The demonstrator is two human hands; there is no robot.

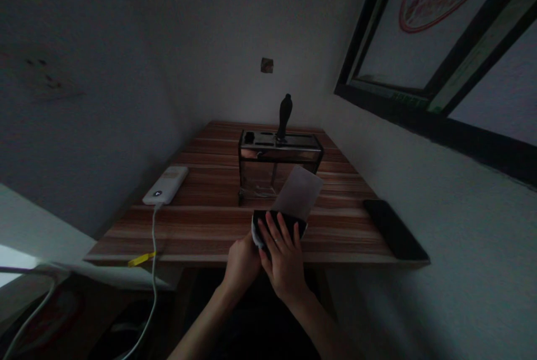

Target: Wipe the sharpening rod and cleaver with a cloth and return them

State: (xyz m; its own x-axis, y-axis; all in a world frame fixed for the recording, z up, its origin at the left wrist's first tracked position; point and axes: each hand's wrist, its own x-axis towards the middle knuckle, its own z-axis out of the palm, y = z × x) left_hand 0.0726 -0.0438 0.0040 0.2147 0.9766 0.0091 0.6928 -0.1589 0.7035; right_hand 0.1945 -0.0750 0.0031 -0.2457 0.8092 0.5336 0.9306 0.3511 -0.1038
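Before the framed box (279,154), I judge the translucent panel (300,189) light, stiff, best edge-held; my right hand (283,256) lies spread over its dark wrap (262,216), my left hand (243,259) curls beside, hold unclear.

1. A bare lane of the brown striped bench (205,192) runs front to back between the white rounded power bank (166,185) and the clear-sided, metal-topped box (271,167).
2. Another lies between that box and the flat black rectangular slab (395,230).
3. The box blocks the middle; its upright black handle (285,114) obstructs passage above.
4. In front, the black pouch (260,223) and slanting translucent sheet (300,189), between the hands (282,248), fill the central approach.
5. At front left, a white cable (154,254) hangs across the edge.
6. Pale walls (201,52) bound the back and sides.
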